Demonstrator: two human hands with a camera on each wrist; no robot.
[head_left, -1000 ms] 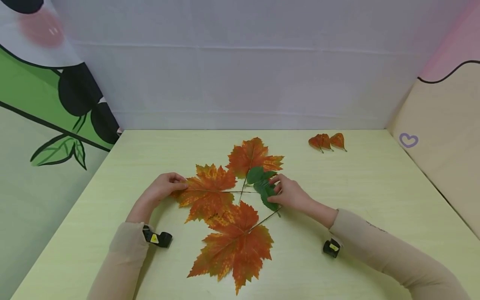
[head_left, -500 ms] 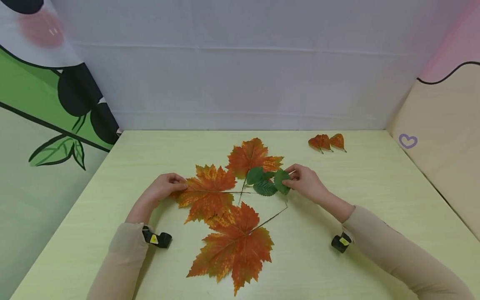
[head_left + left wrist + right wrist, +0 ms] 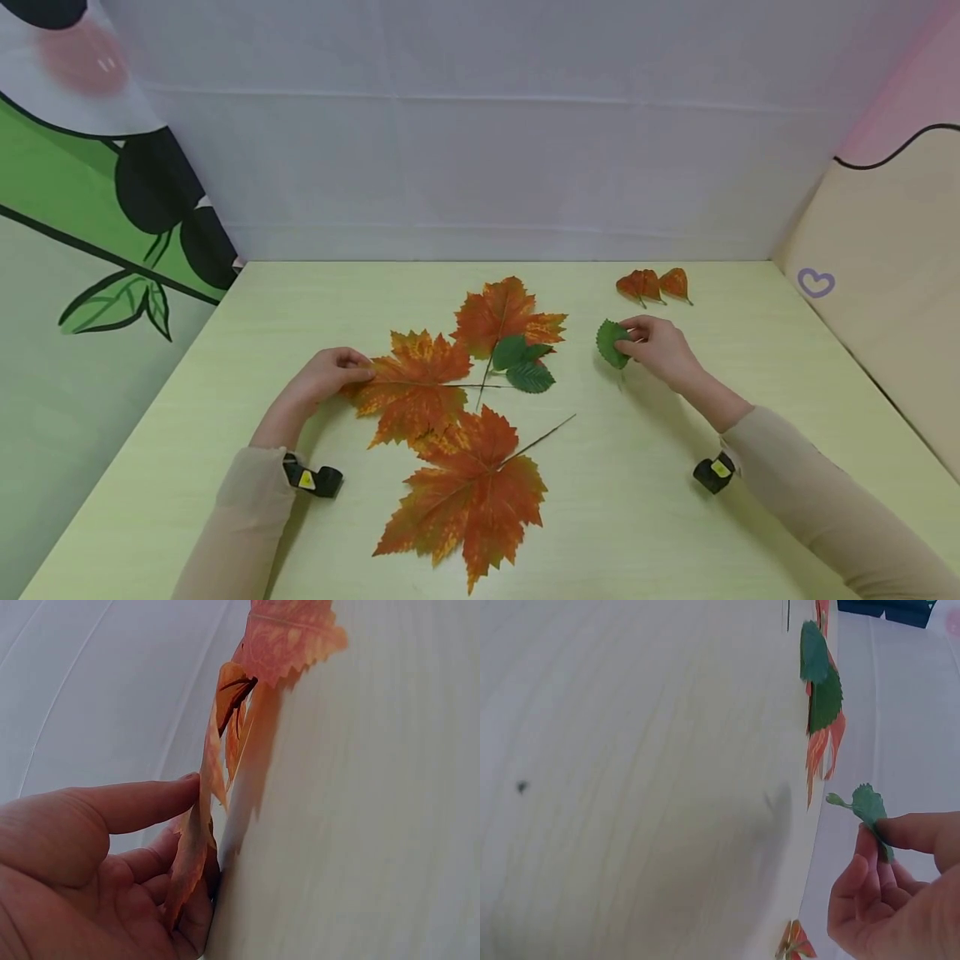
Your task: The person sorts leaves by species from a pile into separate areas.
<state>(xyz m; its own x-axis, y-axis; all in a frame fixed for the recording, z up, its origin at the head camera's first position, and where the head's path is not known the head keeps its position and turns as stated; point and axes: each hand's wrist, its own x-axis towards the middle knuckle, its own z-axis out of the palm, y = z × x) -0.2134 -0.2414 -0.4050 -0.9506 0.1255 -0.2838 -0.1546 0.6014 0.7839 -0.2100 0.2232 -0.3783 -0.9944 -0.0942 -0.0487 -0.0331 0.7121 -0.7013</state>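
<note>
My left hand (image 3: 327, 377) pinches the left edge of an orange maple leaf (image 3: 416, 379), thumb on one face and fingers behind it, as the left wrist view shows. Between the thumb and fingers of my right hand (image 3: 660, 350) is a single green leaf (image 3: 612, 343), raised off the table with its stem hanging down. Several green leaves (image 3: 528, 377) lie in the middle, partly over an orange maple leaf (image 3: 501, 315) farther back. Nearest me lies a large orange maple leaf (image 3: 472, 500), its stem pointing to the upper right.
Several small orange-brown leaves (image 3: 651, 285) lie near the table's back edge, beyond my right hand. A pale wood-grain table (image 3: 645, 517) carries everything. Cloth walls (image 3: 510, 175) stand behind it and at both sides.
My right hand has drawn one green leaf away from the green cluster, to the right and slightly back. My left hand stays on its maple leaf.
</note>
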